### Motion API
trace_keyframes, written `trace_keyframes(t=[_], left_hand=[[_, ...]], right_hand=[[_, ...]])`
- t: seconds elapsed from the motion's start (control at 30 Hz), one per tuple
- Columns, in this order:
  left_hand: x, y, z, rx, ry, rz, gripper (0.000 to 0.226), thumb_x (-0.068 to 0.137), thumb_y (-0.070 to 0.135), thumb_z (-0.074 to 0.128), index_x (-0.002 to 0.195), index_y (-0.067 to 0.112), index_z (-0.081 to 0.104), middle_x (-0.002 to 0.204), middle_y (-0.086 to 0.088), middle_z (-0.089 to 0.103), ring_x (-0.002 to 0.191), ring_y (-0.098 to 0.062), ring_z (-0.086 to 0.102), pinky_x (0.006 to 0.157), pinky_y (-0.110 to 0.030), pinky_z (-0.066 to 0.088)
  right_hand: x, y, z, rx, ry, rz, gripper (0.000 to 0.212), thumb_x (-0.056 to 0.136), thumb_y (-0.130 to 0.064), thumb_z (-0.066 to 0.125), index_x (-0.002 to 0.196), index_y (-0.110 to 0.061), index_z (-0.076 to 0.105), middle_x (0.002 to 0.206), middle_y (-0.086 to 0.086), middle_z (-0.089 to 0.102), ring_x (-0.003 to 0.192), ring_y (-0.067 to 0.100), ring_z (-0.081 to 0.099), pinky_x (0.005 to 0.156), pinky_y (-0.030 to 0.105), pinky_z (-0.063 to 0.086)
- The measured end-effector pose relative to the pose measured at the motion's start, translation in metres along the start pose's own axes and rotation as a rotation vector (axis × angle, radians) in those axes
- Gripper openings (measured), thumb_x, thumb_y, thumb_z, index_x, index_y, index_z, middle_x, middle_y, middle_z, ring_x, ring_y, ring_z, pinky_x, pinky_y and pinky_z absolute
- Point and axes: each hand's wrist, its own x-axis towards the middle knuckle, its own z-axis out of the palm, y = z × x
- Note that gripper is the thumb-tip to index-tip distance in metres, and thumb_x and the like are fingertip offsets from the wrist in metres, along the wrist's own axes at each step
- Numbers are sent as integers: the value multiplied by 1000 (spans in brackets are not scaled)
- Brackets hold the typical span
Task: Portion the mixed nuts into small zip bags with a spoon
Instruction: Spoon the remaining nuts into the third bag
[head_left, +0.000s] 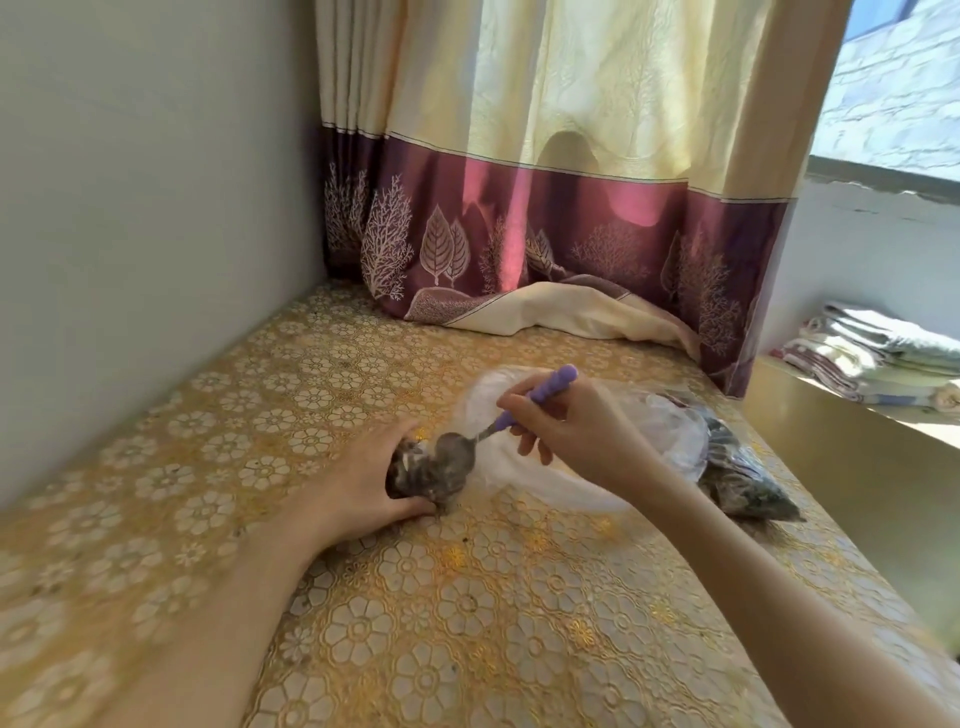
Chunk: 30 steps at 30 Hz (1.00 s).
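Spoon (511, 415), pinched by the right hand (576, 436), slants bowl-down leftward into the small bag (423, 475) the left hand (363, 483) grips.

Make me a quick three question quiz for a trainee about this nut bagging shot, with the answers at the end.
1. True or false: the right hand holds the spoon by its purple handle.
2. What does the left hand grip? A) the curtain B) the small bag C) folded cloths
3. Fill in: the spoon's bowl is at the mouth of the small ____.

Key: 1 true. 2 B; it holds the small bag on the tablecloth. 3 bag. The big nut bag lies behind the right hand.
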Motion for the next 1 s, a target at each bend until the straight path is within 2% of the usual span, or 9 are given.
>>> trace_keyframes(t=[0.1, 0.2, 0.33, 0.53, 0.6, 0.67, 0.73, 0.9, 1.0], left_hand=[[2, -1, 1, 132, 56, -6, 92, 66, 69, 62, 142, 33, 23, 142, 8, 34, 126, -15, 26, 109, -39, 25], [6, 1, 4, 218, 53, -8, 86, 66, 72, 57, 137, 32, 32, 135, 10, 35, 123, -11, 28, 107, -36, 23], [8, 2, 8, 178, 81, -9, 74, 68, 68, 60, 128, 29, 42, 125, 11, 41, 117, -10, 36, 105, -34, 25], [8, 4, 9, 62, 150, -21, 54, 73, 62, 59, 114, 27, 49, 100, 15, 44, 98, -7, 36, 87, -26, 19], [8, 7, 8, -3, 190, -38, 48, 75, 57, 63, 110, 27, 50, 96, 15, 44, 95, -9, 38, 88, -26, 21], [6, 13, 6, -94, 208, -42, 45, 73, 58, 63, 101, 25, 53, 94, 13, 51, 92, -13, 48, 91, -34, 37], [2, 23, 3, -189, 241, -35, 49, 68, 61, 61, 93, 19, 57, 92, 5, 59, 85, -17, 56, 78, -39, 50], [-4, 55, 10, -430, 320, -21, 38, 65, 57, 63, 87, 28, 51, 84, 1, 64, 75, -16, 62, 61, -28, 50], [-5, 69, 18, -440, 323, -30, 43, 65, 60, 59, 84, 24, 44, 72, -5, 61, 55, -11, 55, 47, -27, 49]], right_hand=[[-1, 2, -6, 58, 41, -26, 18, 92, -11, 58, 84, -2, 71, 82, -9, 69, 57, 7, 61, 48, 19, 47], [-7, 8, -7, 138, 77, 2, 17, 93, -12, 57, 89, -1, 69, 77, -1, 71, 57, 10, 61, 46, 20, 45], [-15, 19, -20, 367, 343, 53, 22, 95, -13, 53, 81, -4, 66, 63, 5, 70, 46, 12, 57, 40, 18, 43], [-36, 54, -45, 629, 629, 270, 45, 99, -33, 43, 81, 2, 66, 71, 11, 73, 50, 14, 63, 44, 18, 48], [-47, 66, -49, 670, 676, 322, 51, 101, -33, 37, 80, 3, 67, 73, 12, 73, 53, 17, 66, 45, 18, 50], [-57, 78, -48, 666, 701, 356, 51, 101, -28, 37, 75, 2, 69, 74, 14, 73, 57, 21, 69, 46, 19, 52], [-65, 88, -46, 619, 695, 372, 47, 100, -22, 41, 71, -1, 71, 76, 17, 73, 62, 24, 71, 48, 21, 54], [-70, 104, -41, 497, 577, 453, 31, 94, -23, 57, 74, -8, 77, 78, 9, 75, 61, 17, 67, 47, 20, 50], [-71, 113, -39, 290, 540, 546, 20, 88, -26, 65, 85, -9, 74, 71, 3, 70, 57, 12, 59, 49, 21, 44]])
